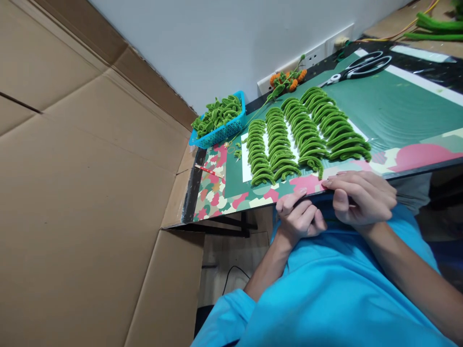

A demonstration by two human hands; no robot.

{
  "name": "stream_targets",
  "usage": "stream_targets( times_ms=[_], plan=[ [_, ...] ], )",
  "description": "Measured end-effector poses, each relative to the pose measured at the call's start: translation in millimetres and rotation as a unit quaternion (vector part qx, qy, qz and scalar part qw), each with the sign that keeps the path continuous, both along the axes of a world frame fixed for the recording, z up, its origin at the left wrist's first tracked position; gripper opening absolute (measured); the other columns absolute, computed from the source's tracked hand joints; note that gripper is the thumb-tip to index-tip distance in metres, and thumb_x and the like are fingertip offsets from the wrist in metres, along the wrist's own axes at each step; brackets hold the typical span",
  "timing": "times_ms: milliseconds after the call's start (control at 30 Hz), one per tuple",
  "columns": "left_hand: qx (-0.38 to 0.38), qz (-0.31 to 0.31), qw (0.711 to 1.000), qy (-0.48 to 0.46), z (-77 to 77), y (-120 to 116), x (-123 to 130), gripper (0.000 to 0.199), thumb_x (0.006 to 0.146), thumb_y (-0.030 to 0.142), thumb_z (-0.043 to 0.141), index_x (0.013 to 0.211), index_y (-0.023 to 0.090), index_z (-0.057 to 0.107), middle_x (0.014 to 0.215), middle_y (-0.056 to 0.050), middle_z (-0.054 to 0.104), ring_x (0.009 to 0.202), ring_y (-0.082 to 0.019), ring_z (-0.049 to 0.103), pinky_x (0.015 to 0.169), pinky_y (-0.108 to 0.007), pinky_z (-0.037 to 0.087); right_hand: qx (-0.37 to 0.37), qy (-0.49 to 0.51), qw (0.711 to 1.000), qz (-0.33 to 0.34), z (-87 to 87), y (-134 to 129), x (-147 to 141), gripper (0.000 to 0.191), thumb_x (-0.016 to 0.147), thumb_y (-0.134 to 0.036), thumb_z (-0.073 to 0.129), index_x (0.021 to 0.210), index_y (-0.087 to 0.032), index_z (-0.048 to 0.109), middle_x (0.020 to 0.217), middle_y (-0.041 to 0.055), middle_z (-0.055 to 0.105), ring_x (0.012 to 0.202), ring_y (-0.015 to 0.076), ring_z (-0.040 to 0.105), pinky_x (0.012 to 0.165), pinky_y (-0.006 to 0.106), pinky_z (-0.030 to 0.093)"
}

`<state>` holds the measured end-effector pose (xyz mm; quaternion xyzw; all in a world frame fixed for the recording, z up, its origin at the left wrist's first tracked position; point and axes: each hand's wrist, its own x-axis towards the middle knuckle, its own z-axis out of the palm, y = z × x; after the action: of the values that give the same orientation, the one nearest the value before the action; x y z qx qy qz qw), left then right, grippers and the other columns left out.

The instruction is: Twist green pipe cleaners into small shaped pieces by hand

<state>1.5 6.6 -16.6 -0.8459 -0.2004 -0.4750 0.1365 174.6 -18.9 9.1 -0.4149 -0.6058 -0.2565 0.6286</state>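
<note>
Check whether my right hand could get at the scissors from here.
Probably yes, with a forward stretch: the right hand could pass over the green mat, beside the rightmost row of green pieces, and nothing covers the handles of the scissors.

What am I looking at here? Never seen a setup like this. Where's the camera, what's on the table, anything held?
There's no machine: this single picture comes from a camera worn on a person's head, looking forward and down at their own bare hands. The left hand and right hand are close together at the near edge of the table, fingers curled. Whether they hold anything small, I can't tell.

On the mat are four rows of curved, fuzzy green pieces, partly over white sheeting. Behind them lie scissors and an orange-and-green bunch. At the back left, a blue basket holds more green pieces.
</note>
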Motion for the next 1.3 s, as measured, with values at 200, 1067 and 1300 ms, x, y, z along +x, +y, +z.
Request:
stream_targets(
  times_ms=[200,1067,1300],
  plan=[
    [0.003,0.006,1.0,0.009,2.1,0,-1,0.015,0.08,0.025,0.072,0.066,0.026,0.065,0.066,0.0,0.072,0.11,-0.025,0.073,0.095,-0.041,0.046,0.0,0.0,1.0,0.002,1.4,0,0,0.013,0.095,-0.015,0.06,0.099,-0.022,0.071,0.074,0.0007,0.075,0.068,0.0185,0.074,0.068,0.031,0.059],
    [0.003,0.014,1.0,0.019,-3.2,1,-3,0.012,0.076,0.029,0.073,0.069,0.027,0.063,0.065,0.001,0.072,0.108,-0.027,0.074,0.095,-0.042,0.044,-0.017,0.006,1.0,-0.021,-2.0,-1,0,0.013,0.097,-0.021,0.059,0.095,-0.025,0.071,0.075,-0.0003,0.077,0.07,0.0181,0.076,0.069,0.031,0.061],
    [0.005,0.01,1.0,0.005,2.9,0,0,0.013,0.078,0.025,0.069,0.066,0.026,0.063,0.064,0.0,0.07,0.108,-0.025,0.073,0.095,-0.041,0.045,-0.003,0.001,1.0,-0.006,-0.7,0,0,0.013,0.095,-0.017,0.061,0.099,-0.023,0.072,0.075,0.0001,0.077,0.069,0.0182,0.075,0.068,0.031,0.061]
  ],
)
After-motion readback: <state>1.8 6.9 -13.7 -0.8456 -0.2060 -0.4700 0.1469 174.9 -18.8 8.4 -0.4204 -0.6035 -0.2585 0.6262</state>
